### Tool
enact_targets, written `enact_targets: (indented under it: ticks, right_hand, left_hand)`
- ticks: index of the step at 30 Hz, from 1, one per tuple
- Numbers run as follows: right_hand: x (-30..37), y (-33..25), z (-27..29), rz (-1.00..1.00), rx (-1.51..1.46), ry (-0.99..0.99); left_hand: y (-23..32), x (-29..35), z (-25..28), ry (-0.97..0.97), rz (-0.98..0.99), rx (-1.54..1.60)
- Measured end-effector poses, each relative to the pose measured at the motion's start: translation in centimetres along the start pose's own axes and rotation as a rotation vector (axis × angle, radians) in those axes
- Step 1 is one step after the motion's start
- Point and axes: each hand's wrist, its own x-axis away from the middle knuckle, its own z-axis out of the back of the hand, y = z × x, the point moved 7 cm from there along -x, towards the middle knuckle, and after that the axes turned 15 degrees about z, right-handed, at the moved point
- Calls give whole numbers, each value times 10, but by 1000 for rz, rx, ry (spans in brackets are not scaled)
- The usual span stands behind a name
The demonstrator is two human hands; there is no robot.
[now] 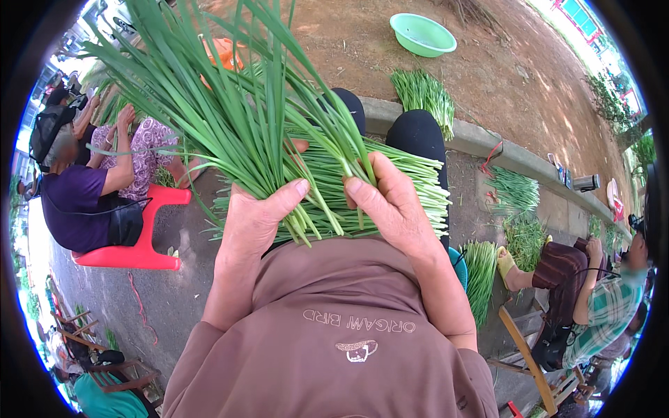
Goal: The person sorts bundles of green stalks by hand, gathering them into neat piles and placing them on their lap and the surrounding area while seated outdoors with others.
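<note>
My left hand [259,216] is closed round a thick bunch of garlic chives [230,132], its thumb across the pale stems and the long green leaves fanning away to the upper left. With thumb and fingers my right hand [394,202] pinches a smaller bundle of chives [341,139] near the cut ends; its leaves cross those of the left bunch. Across my lap, beneath both hands, lies a large pile of chives [418,182], stem ends pointing right. The left fingers are partly hidden behind the bunch.
Beyond my knees runs a stone kerb [474,139], with a chive bundle [425,97] and a green basin [423,35] past it. More chives [479,279] lie at right. A person [87,188] sits left on a red stool [157,230]; another person [606,306] sits right.
</note>
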Motion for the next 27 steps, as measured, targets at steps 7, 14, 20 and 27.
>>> enact_targets:
  ticks: [7,14,20,27]
  right_hand:
    - [0,-3,-14,-36,132,-95]
    - [1,0,-2,6,22,-44]
    - [3,-3,-2,-33,-40,-116]
    - [0,3,-16,-63,139,-167]
  left_hand:
    - [-2,4,-7,-1,-10,-128]
    - [3,2,-4,-17,-7,-151]
    - [-1,2,-1,-26,6,-246]
    - [-2,3,-12,-46,30,-136]
